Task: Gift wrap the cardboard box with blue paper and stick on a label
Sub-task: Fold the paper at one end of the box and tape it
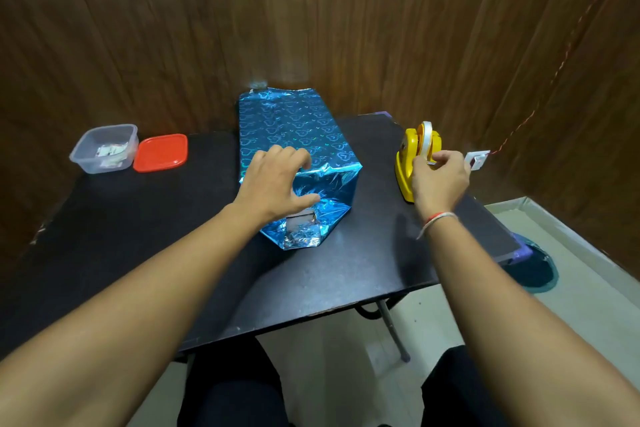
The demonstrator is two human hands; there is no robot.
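The blue-wrapped box [294, 135] is pressed down on the dark surface [138, 236] by the spread left hand [277, 180]; tape at the yellow dispenser [414, 163] is pinched by the right hand [440, 180].

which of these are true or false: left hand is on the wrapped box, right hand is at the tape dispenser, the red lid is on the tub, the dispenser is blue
1. The left hand rests on the blue wrapped box. True.
2. The right hand pinches tape at the tape dispenser. True.
3. The red lid covers the clear tub. False: it lies beside the open tub.
4. The dispenser is blue. False: it is yellow.
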